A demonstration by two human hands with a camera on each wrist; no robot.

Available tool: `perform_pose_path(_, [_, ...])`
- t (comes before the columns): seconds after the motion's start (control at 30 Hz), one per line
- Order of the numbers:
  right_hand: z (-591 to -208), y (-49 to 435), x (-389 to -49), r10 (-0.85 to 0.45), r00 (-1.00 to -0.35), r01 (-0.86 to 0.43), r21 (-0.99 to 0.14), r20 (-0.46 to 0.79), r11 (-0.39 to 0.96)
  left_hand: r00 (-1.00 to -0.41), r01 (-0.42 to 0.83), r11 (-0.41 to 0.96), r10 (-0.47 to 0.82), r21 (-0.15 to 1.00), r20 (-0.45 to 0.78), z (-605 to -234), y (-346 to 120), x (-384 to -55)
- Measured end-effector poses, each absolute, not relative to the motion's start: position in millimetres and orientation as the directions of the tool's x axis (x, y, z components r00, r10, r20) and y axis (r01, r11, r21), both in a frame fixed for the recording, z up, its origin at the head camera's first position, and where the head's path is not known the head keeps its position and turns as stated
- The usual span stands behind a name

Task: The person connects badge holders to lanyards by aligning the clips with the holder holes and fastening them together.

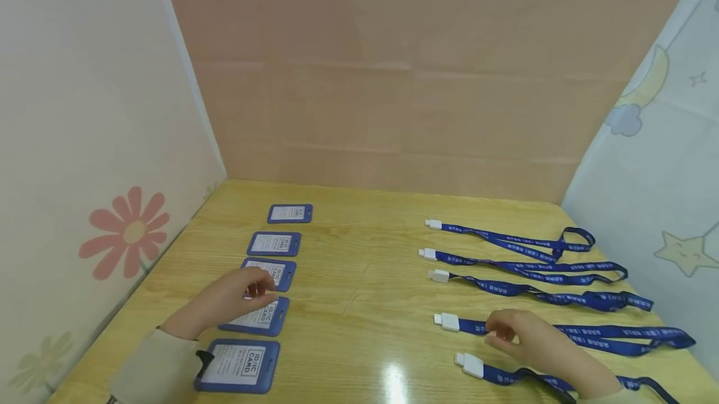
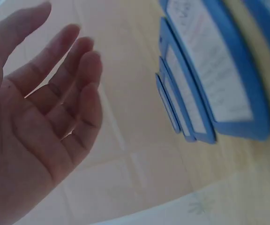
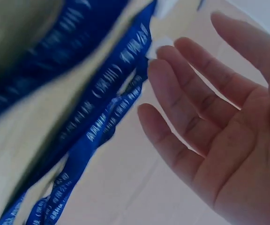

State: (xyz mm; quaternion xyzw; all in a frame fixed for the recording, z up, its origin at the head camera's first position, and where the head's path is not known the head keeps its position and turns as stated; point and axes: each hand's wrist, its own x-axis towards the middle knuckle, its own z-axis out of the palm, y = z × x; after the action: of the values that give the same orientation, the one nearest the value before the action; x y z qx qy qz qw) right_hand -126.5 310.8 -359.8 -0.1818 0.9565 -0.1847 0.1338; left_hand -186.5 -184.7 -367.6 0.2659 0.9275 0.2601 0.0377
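Observation:
My left hand (image 1: 238, 296) hovers over the blue ID card holders on the left, its fingers loosely curved around nothing. Beneath it lies a card holder (image 1: 272, 320), partly covered by the hand; the nearest card holder (image 1: 238, 366) shows fully apart from a sleeve at its edge. In the left wrist view the palm (image 2: 36, 122) holds nothing. On the right, my right hand (image 1: 522, 341) is above a blue lanyard (image 1: 472, 326) with a white clip. The right wrist view shows relaxed fingers and a bare palm (image 3: 238, 145) beside the blue straps (image 3: 102, 93).
Farther card holders (image 1: 289, 213) continue the column at the left. Several lanyards (image 1: 505, 241) lie in rows at the right, white clips pointing left. The wooden table (image 1: 359, 254) is bounded by a brown back panel (image 1: 393, 79) and patterned side panels (image 1: 84, 110).

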Motion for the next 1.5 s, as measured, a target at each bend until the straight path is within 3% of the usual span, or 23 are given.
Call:
perform_pose_path(0.27, [-376, 306, -124, -0.414, -0.865, -0.273, -0.426, -0.284, 0.863, -0.806, 0.309, 0.661, 0.563, 0.684, -0.181, -383, -210, -163])
perform_pose_path(0.4, [-383, 303, -123, -0.430, -0.853, -0.287, -0.422, -0.297, 0.860, -0.783, 0.262, 0.655, 0.574, 0.709, -0.240, -389, -214, -155])
perform_pose_path(0.57, [-387, 299, -123, -0.374, -0.859, -0.219, -0.407, -0.350, 0.886, -0.784, 0.273, 0.669, 0.571, 0.692, -0.243, -396, -216, -149])
perform_pose_path(0.97, [-389, 297, -122, -0.392, -0.848, -0.221, -0.434, -0.356, 0.873, -0.794, 0.288, 0.671, 0.566, 0.684, -0.221, -406, -219, -145])
perform_pose_path(1.23, [-389, 294, -124, -0.397, -0.845, -0.218, -0.448, -0.357, 0.867, -0.835, 0.320, 0.753, 0.511, 0.575, -0.203, -409, -218, -141])
perform_pose_path(1.5, [-392, 287, -123, -0.242, -0.852, -0.032, -0.416, -0.464, 0.909, -0.839, 0.338, 0.781, 0.503, 0.525, -0.208, -403, -209, -146])
